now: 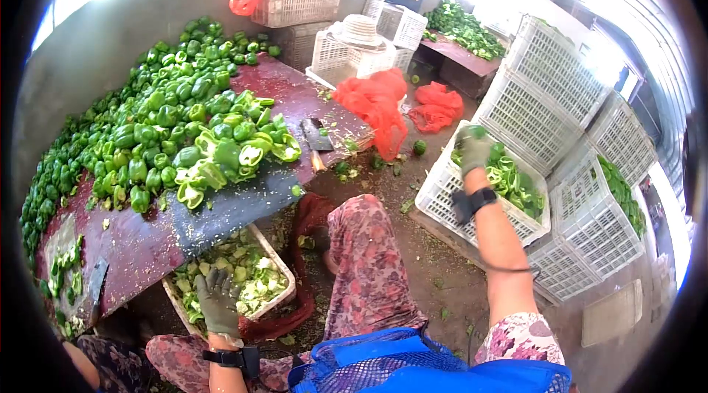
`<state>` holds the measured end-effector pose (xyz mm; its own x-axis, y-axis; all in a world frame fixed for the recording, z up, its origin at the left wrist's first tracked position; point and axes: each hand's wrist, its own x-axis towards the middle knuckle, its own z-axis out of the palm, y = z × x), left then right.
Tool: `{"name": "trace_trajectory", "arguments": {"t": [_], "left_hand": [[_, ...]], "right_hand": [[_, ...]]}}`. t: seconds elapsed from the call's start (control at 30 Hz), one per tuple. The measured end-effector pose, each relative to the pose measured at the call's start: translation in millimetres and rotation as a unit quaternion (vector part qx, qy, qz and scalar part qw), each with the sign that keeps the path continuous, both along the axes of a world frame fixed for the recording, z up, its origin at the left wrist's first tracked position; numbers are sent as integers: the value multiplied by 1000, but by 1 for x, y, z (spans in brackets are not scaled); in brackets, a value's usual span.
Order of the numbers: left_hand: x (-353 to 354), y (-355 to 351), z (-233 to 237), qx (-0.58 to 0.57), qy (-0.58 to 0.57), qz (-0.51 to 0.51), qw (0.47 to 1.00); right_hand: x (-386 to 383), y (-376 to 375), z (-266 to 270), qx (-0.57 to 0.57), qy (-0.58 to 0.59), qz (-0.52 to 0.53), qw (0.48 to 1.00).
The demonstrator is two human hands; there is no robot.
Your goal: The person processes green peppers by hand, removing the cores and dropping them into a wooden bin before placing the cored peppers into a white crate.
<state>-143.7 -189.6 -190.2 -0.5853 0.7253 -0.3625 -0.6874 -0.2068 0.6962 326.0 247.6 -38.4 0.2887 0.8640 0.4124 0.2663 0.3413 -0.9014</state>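
Observation:
My left hand [217, 303], in a grey-green glove, is open with fingers spread over a white crate [289, 291] of pale green pepper cores and scraps [254, 275]. Reaching far out to the right, my gloved right hand [472, 153] is above the back left corner of another white crate [450, 197]. A green pepper [474, 131] shows at its closed fingertips, slightly blurred. Cut green peppers [514, 185] fill that crate. On the red tabletop [136, 245], whole green peppers [147, 109] are heaped, with halved peppers [228, 157] at the near edge.
A cleaver-like blade with a wooden handle [317, 144] rests near the table's right edge. Stacked white crates [542, 91] stand at the right. Red net bags [376, 105] lie beyond the table, near a straw hat [359, 30]. Another person's knee [81, 363] shows at lower left.

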Motion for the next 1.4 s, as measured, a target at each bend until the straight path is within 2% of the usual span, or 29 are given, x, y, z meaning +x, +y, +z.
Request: {"name": "trace_trajectory", "arguments": {"t": [0.03, 0.07, 0.1, 0.13, 0.17, 0.2, 0.27, 0.33, 0.4, 0.43, 0.47, 0.53, 0.6, 0.67, 0.73, 0.8, 0.87, 0.9, 0.93, 1.0, 1.1, 1.13, 1.2, 1.3, 1.33, 1.4], "left_hand": [[1, 0, 0, -2, 14, -3, 1000], [1, 2, -2, -5, 16, -5, 1000], [0, 3, -4, -9, 18, -2, 1000], [0, 3, -5, -14, 18, 8, 1000], [1, 4, -5, -18, 6, 20, 1000], [4, 6, -3, -28, 7, 22, 999], [4, 6, -11, -30, 7, 14, 999], [6, 6, -14, -51, 12, 7, 999], [4, 7, -13, -70, 2, 0, 998], [4, 6, -13, -69, 9, -4, 998], [3, 7, -14, -65, 7, -6, 998], [1, 10, -18, -64, 4, 3, 998], [0, 15, -20, -74, -4, 21, 997], [1, 23, -13, -89, -3, 20, 996], [4, 29, -10, -108, 8, 13, 994], [5, 34, -7, -114, -4, 0, 993], [6, 36, -6, -115, 4, -17, 993], [6, 37, -7, -115, 3, -18, 993], [6, 37, -9, -115, 3, -17, 993], [5, 37, -7, -117, 6, -26, 993], [10, 41, 1, -113, 20, -33, 993], [12, 41, 4, -112, 27, -34, 993], [10, 38, 0, -97, 17, -48, 994], [6, 37, -9, -63, -3, -78, 995], [10, 39, -2, -19, -25, -73, 997], [18, 45, 18, 67, -68, -63, 993]], "right_hand": [[38, 4, 2, -37, -169, -81, 982], [74, 10, -2, -72, -332, -154, 928], [95, 17, -8, -102, -484, -217, 841], [84, 28, -14, -129, -344, -202, 908], [72, 37, -20, -138, -191, -199, 951], [45, 47, -32, -140, 287, -83, 944], [-14, 50, -62, -197, 161, 171, 952], [-128, -15, -41, -206, 115, 261, 936], [-196, -11, -66, -233, -94, 356, 900], [-227, -17, -58, -195, -270, 376, 865], [-256, -22, -51, -151, -436, 382, 800], [-303, -4, -83, -41, -543, 387, 744], [-344, -10, -66, -113, -609, 413, 667], [-372, 12, -119, 27, -639, 367, 675], [-386, 16, -148, 84, -634, 319, 699], [-385, -8, -120, 0, -639, 327, 696], [-390, -3, -136, -9, -658, 307, 688], [-390, 3, -155, 47, -661, 281, 694], [-388, 7, -167, 68, -630, 268, 726], [-387, 24, -188, 4, -558, 302, 773], [-375, -10, -120, -96, -563, 317, 757], [-379, -16, -122, -120, -500, 345, 785], [-381, -46, -114, -91, -473, 410, 774], [-386, -132, -96, -13, -367, 569, 736], [-401, -161, -125, 36, -353, 598, 718], [-382, -222, -76, 35, -373, 688, 622]]}}
